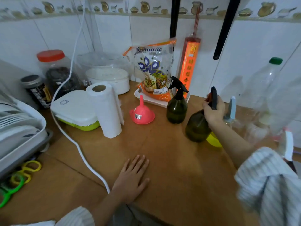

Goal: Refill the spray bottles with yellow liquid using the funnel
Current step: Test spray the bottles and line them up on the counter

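Flat on the brown table, nearest the camera, lies the left hand, palm down, its fingers straight and only slightly spread, holding nothing. Farther right, the right hand reaches out from a striped sleeve and its fingers curl round the black spray head of a dark green spray bottle, which stands on the table; whether the head is screwed on or lifted off cannot be told. Just behind that bottle's base a bit of a yellow object shows. A second dark green spray bottle with its black trigger head on stands upright just to the left, beside a white tray that carries an orange food bag. The pink funnel rests mouth down on the table, spout pointing up, between the second bottle and a standing roll of paper towel. A large clear plastic bottle with a green cap stands at the right edge.
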